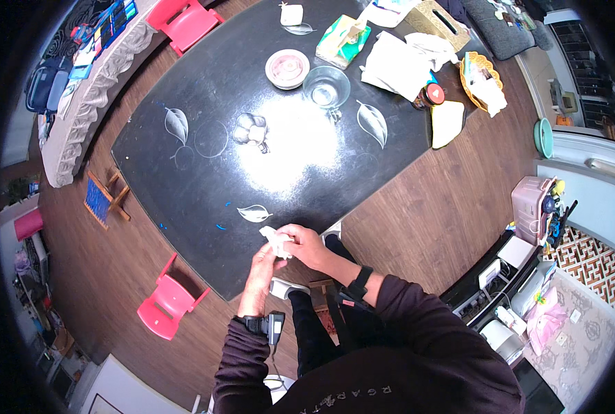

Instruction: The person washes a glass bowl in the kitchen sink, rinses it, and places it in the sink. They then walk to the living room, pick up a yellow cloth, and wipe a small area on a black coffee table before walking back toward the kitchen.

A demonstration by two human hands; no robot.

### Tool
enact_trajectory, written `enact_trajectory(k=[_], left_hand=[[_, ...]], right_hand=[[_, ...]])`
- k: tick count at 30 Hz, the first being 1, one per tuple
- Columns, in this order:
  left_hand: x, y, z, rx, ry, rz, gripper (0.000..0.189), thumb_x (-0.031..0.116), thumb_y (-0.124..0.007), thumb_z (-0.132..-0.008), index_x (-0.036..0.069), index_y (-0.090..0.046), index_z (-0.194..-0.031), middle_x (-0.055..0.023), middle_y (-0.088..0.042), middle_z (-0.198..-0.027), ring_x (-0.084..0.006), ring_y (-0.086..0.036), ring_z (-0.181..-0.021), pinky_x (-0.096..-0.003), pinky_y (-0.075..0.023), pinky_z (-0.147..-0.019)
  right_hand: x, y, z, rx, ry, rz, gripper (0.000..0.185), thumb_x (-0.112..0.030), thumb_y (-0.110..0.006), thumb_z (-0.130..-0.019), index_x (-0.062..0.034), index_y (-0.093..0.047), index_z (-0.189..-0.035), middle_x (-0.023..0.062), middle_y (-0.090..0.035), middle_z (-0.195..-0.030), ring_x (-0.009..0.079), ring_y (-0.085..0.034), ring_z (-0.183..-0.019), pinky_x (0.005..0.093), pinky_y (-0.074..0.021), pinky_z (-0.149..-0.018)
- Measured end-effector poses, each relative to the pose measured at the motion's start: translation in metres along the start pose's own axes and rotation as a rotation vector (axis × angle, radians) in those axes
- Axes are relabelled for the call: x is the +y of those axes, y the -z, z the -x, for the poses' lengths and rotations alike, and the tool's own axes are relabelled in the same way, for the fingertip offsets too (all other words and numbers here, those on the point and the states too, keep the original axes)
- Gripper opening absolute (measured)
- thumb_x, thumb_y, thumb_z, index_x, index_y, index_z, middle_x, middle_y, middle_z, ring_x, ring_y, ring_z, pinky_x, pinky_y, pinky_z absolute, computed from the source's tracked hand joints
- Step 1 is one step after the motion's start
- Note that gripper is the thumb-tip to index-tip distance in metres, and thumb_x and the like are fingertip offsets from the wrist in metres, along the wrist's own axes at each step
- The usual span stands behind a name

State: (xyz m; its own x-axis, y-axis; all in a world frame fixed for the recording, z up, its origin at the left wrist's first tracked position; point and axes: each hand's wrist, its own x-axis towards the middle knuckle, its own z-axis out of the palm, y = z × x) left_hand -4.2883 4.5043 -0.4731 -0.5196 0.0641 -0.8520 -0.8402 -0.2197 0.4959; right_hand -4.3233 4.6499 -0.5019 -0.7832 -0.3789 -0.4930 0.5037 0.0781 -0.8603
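Both hands meet at the near edge of a dark glossy table [193,176] with a leaf pattern. A crumpled white tissue [280,244] is pinched between them. My left hand [262,260] grips it from the lower left, and my right hand [307,246] holds its right side with bent fingers. Small blue scraps [221,226] lie on the tabletop, left of the tissue. Farther off stand a clear glass bowl [326,87], a lidded round container [287,69] and a green and yellow tissue pack [342,41].
On the table's right end are white bags [395,64], a red-lidded jar [434,95], a yellow cloth [447,123] and a woven basket [478,77]. Red plastic chairs [167,308] and a folding stool [105,199] stand around the table. A pink bin [530,207] stands at right.
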Motion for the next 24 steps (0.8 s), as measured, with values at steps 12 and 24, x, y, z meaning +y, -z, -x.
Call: enact_trajectory(k=[12,24], left_hand=[[-0.101,0.042,0.051,0.211,0.219,0.026,0.04,0.032,-0.049,-0.091,0.006,-0.05,-0.122,-0.0061,-0.061,-0.108,-0.0153,-0.058,-0.095,-0.0294,-0.0472,-0.077],[-0.202,0.071,0.112,0.324,0.434,-0.025,0.039,0.028,-0.049,-0.089,0.004,-0.05,-0.12,-0.0093,-0.062,-0.101,-0.0195,-0.059,-0.089,-0.0345,-0.0481,-0.074]], right_hand=[[0.015,0.231,-0.017,0.769,0.178,0.517,0.022,-0.001,-0.055,-0.076,-0.0052,-0.056,-0.098,0.0133,-0.059,-0.091,0.0262,-0.058,-0.088,0.0359,-0.0447,-0.08],[0.034,0.077,-0.046,0.249,0.037,0.951,0.018,-0.02,-0.052,-0.081,-0.0142,-0.059,-0.097,0.0116,-0.056,-0.091,0.033,-0.057,-0.081,0.041,-0.0469,-0.07]])
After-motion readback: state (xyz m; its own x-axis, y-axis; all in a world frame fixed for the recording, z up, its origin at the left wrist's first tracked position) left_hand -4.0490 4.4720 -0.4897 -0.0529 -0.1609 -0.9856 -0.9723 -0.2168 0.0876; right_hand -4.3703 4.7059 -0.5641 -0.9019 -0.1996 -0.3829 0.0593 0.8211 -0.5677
